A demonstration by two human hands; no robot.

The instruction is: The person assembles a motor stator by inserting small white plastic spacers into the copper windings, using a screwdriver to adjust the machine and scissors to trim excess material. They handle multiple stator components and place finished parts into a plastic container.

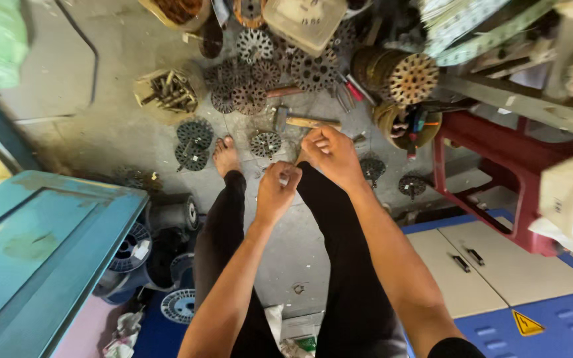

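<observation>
Here, head view: both hands close together over the knees, left hand [276,192] pinched on a small pale part [285,179], too small to ID, right hand [331,156] curled just beside it w/ fingers bent, hammer [303,122] & slotted metal discs [264,143] lying on the floor [101,132] w/in reach.

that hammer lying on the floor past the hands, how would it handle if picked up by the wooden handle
The hammer would probably feel head-heavy, since its metal head sits at one end of the handle. It looks rigid, not floppy. Lying flat on the concrete floor, it seems unlikely to roll.
</observation>
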